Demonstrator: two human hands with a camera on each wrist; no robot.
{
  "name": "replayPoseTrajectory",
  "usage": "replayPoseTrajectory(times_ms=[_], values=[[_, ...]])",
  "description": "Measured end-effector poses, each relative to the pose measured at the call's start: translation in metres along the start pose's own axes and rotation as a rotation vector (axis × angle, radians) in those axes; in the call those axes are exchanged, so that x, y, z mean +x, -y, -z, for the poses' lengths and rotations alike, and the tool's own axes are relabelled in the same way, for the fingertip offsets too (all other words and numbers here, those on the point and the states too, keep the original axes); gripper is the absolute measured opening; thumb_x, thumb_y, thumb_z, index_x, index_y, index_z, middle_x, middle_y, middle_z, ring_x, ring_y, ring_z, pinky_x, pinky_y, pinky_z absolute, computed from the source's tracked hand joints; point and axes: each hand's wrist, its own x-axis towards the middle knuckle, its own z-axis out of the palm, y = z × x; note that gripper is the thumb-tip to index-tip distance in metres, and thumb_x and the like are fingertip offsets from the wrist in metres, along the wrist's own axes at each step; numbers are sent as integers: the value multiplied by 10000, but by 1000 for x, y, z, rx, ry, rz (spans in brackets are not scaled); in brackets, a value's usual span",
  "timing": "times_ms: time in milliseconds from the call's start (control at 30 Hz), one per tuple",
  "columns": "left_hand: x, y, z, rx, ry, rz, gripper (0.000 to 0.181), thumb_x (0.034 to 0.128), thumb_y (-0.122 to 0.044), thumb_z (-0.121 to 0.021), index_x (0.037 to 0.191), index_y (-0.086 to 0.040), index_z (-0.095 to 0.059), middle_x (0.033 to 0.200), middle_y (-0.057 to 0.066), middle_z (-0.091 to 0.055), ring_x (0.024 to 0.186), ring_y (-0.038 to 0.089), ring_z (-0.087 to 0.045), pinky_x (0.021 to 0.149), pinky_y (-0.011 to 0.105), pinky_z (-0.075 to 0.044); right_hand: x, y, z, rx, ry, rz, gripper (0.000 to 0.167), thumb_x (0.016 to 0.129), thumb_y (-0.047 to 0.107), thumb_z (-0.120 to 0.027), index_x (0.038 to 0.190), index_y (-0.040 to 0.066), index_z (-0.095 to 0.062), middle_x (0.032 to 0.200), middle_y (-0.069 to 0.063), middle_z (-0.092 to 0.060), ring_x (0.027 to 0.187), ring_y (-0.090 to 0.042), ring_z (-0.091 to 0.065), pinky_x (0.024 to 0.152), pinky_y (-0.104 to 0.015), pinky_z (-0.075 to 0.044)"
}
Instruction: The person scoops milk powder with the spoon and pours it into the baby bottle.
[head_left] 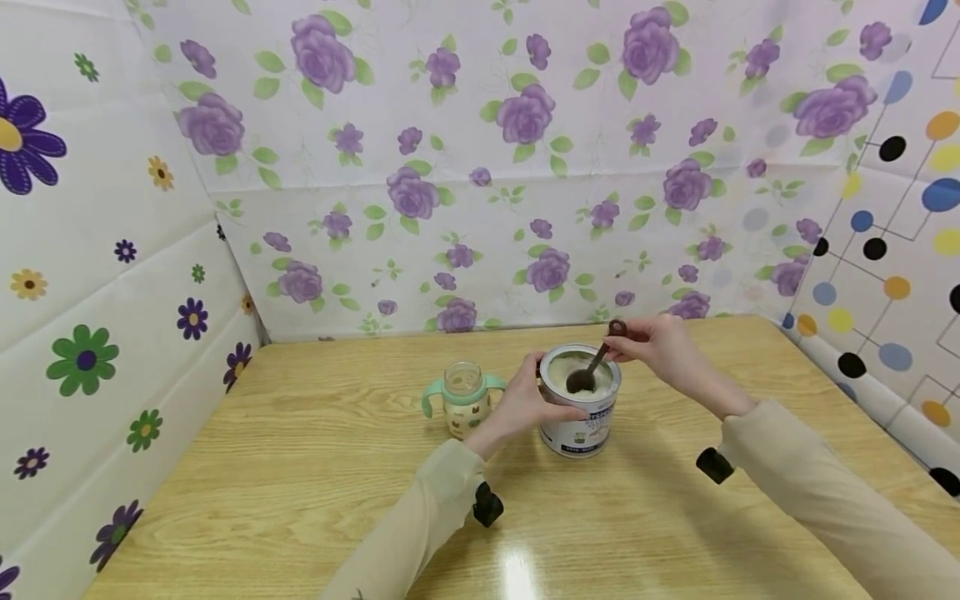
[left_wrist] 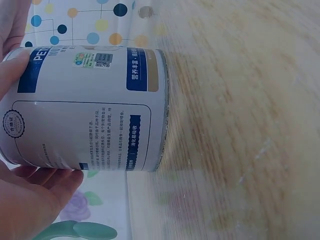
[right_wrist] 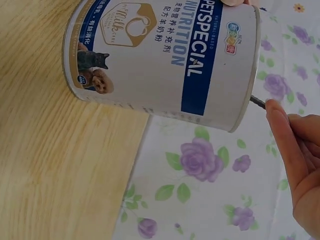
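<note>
A white and blue milk powder tin [head_left: 573, 435] stands upright and lidless on the table, pale powder [head_left: 564, 368] showing inside. My left hand [head_left: 527, 402] grips the tin, with the thumb across its near side and the fingers around the left. In the left wrist view, that hand [left_wrist: 30, 197] spans the tin [left_wrist: 95, 112] near its rim. My right hand [head_left: 663, 350] pinches the handle of a dark brown spoon [head_left: 599, 358], whose bowl rests at the powder. From the right wrist, the tin's wall [right_wrist: 165, 60] hides most of the spoon.
Just left of the tin stands a baby bottle [head_left: 462, 410] with green handles and an open top. The wooden table [head_left: 315, 450] meets flower-printed sheeting [head_left: 480, 225] at the back, with patterned sheets on both sides.
</note>
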Motion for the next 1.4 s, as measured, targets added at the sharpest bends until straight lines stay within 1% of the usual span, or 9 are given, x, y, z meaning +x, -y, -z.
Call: replayPoseTrajectory(times_ms=[100, 233, 333, 433, 533, 767, 967, 1200, 1400], values=[[0, -1, 1, -1, -3, 0, 851, 625, -254, -847, 1289, -89, -341, 1184, 41, -482, 1046, 170, -483, 871, 355, -387, 0, -2, 0, 71, 13, -25, 141, 872, 0, -579, 928, -116, -636, 766, -151, -651, 696, -284, -640, 615, -283, -514], [0, -2, 1, 2, 2, 9, 857, 624, -267, -846, 1292, -95, -337, 1192, 42, -476, 1046, 165, -481, 859, 340, -396, 0, -2, -1, 88, 69, -60, 141, 878, 28, -581, 919, -89, -650, 770, -139, -654, 718, -299, -637, 630, -290, -514], [0, -2, 1, 3, 9, 17, 860, 624, -282, -844, 1294, -109, -334, 1198, 32, -469, 1050, 162, -479, 846, 331, -405, 0, -1, -2, 115, 117, -81, 135, 879, 32, -581, 905, -79, -653, 784, -162, -650, 742, -330, -629, 645, -303, -513], [0, -2, 1, 3, 14, 18, 860, 628, -286, -841, 1296, -111, -328, 1200, 29, -464, 1055, 168, -478, 839, 328, -410, 0, 0, -3, 178, 145, -106, 136, 877, 16, -578, 904, -100, -644, 791, -184, -644, 753, -344, -625, 658, -324, -512], [0, -2, 1, 7, 14, 22, 865, 628, -289, -840, 1298, -112, -322, 1199, 26, -461, 1055, 164, -476, 833, 326, -415, 1, 1, -3, 225, 152, -129, 153, 878, 1, -572, 921, -135, -627, 782, -189, -642, 747, -337, -629, 661, -343, -512], [0, -1, 0, 16, 10, 19, 879, 622, -297, -843, 1304, -111, -321, 1197, 19, -461, 1051, 154, -475, 834, 326, -415, 0, -3, -3, 301, 130, -157, 185, 876, -20, -567, 939, -192, -593, 773, -222, -633, 722, -325, -635, 650, -364, -511], [-1, -2, 1, 11, 14, 17, 882, 628, -294, -840, 1308, -92, -315, 1208, 51, -461, 1062, 189, -477, 833, 344, -418, 0, -7, -6, 346, 88, -195, 221, 873, -24, -570, 965, -225, -567, 775, -239, -631, 706, -301, -641, 647, -363, -510], [-2, -2, 1, 3, 13, 12, 869, 631, -285, -839, 1304, -95, -322, 1212, 49, -457, 1062, 191, -475, 831, 348, -419, 0, -9, -11, 398, 41, -284, 250, 877, -7, -573, 990, -230, -557, 776, -237, -632, 702, -260, -647, 658, -348, -508], [0, 0, 0, -7, 17, 19, 891, 622, -288, -844, 1313, -104, -314, 1218, 48, -456, 1059, 183, -476, 831, 334, -419, 1, -7, -14, 424, 39, -365, 266, 889, 14, -563, 1007, -223, -549, 786, -222, -639, 726, -254, -647, 671, -331, -506]])
